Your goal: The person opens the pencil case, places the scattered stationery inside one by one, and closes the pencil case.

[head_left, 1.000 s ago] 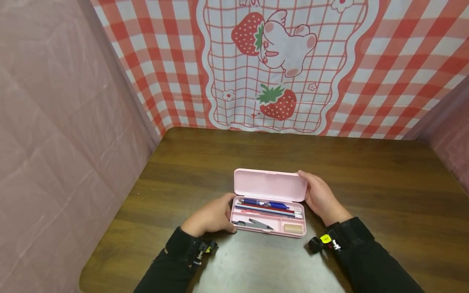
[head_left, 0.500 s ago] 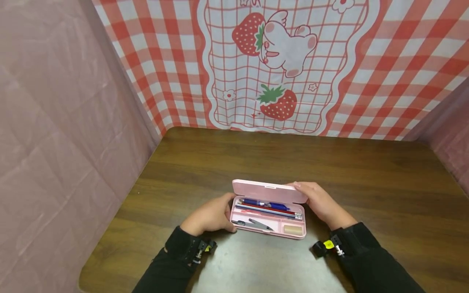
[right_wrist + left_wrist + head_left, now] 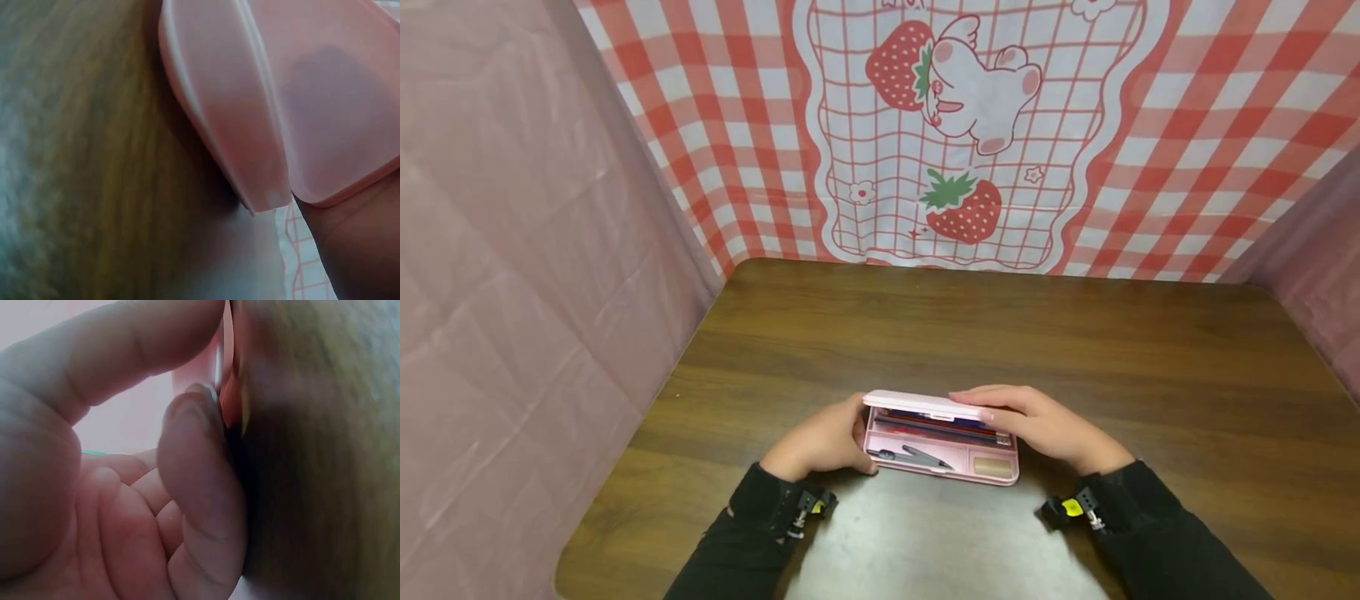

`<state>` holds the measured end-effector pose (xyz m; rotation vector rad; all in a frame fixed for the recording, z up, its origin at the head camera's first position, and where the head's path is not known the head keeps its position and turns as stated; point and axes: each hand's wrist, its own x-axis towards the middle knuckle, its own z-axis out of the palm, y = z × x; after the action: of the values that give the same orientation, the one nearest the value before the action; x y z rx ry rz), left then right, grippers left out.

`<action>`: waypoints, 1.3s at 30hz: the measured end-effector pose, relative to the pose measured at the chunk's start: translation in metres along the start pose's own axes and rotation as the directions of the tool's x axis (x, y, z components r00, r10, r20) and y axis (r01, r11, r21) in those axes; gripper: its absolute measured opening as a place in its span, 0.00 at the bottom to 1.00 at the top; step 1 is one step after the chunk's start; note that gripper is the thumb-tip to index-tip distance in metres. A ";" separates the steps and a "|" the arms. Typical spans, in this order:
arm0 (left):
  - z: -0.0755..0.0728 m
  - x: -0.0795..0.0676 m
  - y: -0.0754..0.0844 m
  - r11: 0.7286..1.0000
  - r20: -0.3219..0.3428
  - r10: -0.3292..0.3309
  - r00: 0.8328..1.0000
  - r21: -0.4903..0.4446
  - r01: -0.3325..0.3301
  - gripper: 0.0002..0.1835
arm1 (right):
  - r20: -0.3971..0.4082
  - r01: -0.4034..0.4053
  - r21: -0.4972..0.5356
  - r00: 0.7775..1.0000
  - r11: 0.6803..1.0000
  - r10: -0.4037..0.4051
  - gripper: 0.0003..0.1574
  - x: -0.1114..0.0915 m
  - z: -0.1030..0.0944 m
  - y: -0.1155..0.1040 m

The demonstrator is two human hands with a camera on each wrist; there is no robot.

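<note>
A pink pencil case (image 3: 925, 475) lies on the table with its lid (image 3: 917, 401) tilted partway down over the tray. Under it show a grey compass (image 3: 925, 457), a beige eraser (image 3: 992, 467) and pencils (image 3: 951, 432), partly covered by the lid. My left hand (image 3: 820, 442) grips the case's left end, thumb at the front corner and fingers at the back, partly hidden. My right hand (image 3: 1056, 425) rests on the lid's right part, fingers stretched across the outside and thumb along the front edge. The right wrist view shows the lid's pink inner face (image 3: 337, 119) angled above the base.
The brown wooden table (image 3: 820, 325) extends around the case, with a pale shiny area (image 3: 940, 542) in front. A red-and-white checked cloth (image 3: 752, 125) hangs behind it, and a pink cloth (image 3: 535, 250) hangs on the left.
The lid has swung down from upright to low over the tray. My right hand has moved left and forward with it, from its side edge onto its top. The left hand keeps its grip.
</note>
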<state>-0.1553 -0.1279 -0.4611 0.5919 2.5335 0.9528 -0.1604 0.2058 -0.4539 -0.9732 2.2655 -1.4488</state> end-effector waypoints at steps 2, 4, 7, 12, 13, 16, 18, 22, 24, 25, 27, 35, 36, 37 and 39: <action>0.000 0.000 -0.001 1.000 -0.003 0.007 1.000 0.008 -0.007 0.45 | 0.006 0.013 -0.066 1.000 0.998 -0.012 0.24 -0.001 0.001 -0.002; 0.000 -0.001 -0.002 1.000 -0.008 0.007 1.000 0.018 -0.007 0.47 | 0.019 0.002 -0.125 1.000 0.992 0.000 0.25 -0.002 0.003 -0.004; 0.000 0.000 -0.002 1.000 -0.002 0.000 1.000 0.023 0.000 0.48 | 0.043 -0.017 -0.204 0.999 0.979 0.027 0.28 -0.005 0.006 -0.006; -0.001 0.001 -0.002 0.999 0.015 -0.018 1.000 0.032 0.018 0.50 | 0.052 -0.050 -0.361 0.996 0.931 0.074 0.36 -0.009 0.015 -0.009; -0.001 0.001 -0.001 0.999 0.017 -0.023 1.000 0.037 0.022 0.49 | 0.051 -0.051 -0.392 0.996 0.919 0.077 0.38 -0.009 0.017 -0.010; -0.002 0.002 0.000 0.999 0.017 -0.026 1.000 0.048 0.025 0.48 | 0.061 -0.044 -0.465 0.995 0.884 0.081 0.42 -0.008 0.022 -0.014; -0.002 0.002 0.000 0.998 0.018 -0.024 1.000 0.055 0.023 0.48 | 0.074 -0.026 -0.497 0.995 0.867 0.073 0.44 -0.008 0.025 -0.017; -0.001 0.001 0.000 0.998 0.020 -0.028 0.999 0.049 0.027 0.47 | 0.092 -0.005 -0.548 0.994 0.837 0.066 0.47 -0.007 0.029 -0.021; -0.001 0.001 0.001 0.998 0.017 -0.029 0.999 0.049 0.028 0.47 | 0.093 -0.014 -0.564 0.992 0.826 0.080 0.48 -0.007 0.031 -0.021; -0.001 0.001 0.001 0.999 0.018 -0.030 0.999 0.046 0.029 0.48 | 0.093 -0.012 -0.572 0.993 0.820 0.079 0.48 -0.007 0.032 -0.021; -0.001 0.000 0.001 0.999 0.018 -0.027 0.999 0.045 0.026 0.47 | 0.092 -0.019 -0.593 0.992 0.805 0.091 0.49 -0.007 0.033 -0.020; -0.002 -0.001 0.003 0.999 0.017 -0.029 0.999 0.047 0.028 0.47 | 0.037 -0.056 -0.775 0.990 0.629 0.134 0.49 -0.003 0.054 -0.035; -0.002 0.000 0.003 0.998 0.018 -0.032 0.999 0.046 0.031 0.47 | 0.026 -0.055 -0.800 0.992 0.598 0.125 0.48 -0.003 0.057 -0.038; -0.001 0.000 0.003 0.998 0.019 -0.035 0.999 0.046 0.034 0.47 | 0.016 -0.048 -0.823 0.994 0.566 0.109 0.47 -0.002 0.059 -0.040; -0.001 0.000 0.003 0.998 0.020 -0.040 0.999 0.049 0.039 0.47 | -0.001 -0.034 -0.859 0.998 0.511 0.064 0.44 -0.001 0.064 -0.044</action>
<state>-0.1554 -0.1263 -0.4580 0.5612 2.5470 0.8688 -0.1069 0.1497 -0.4443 -1.1053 2.9762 -0.1259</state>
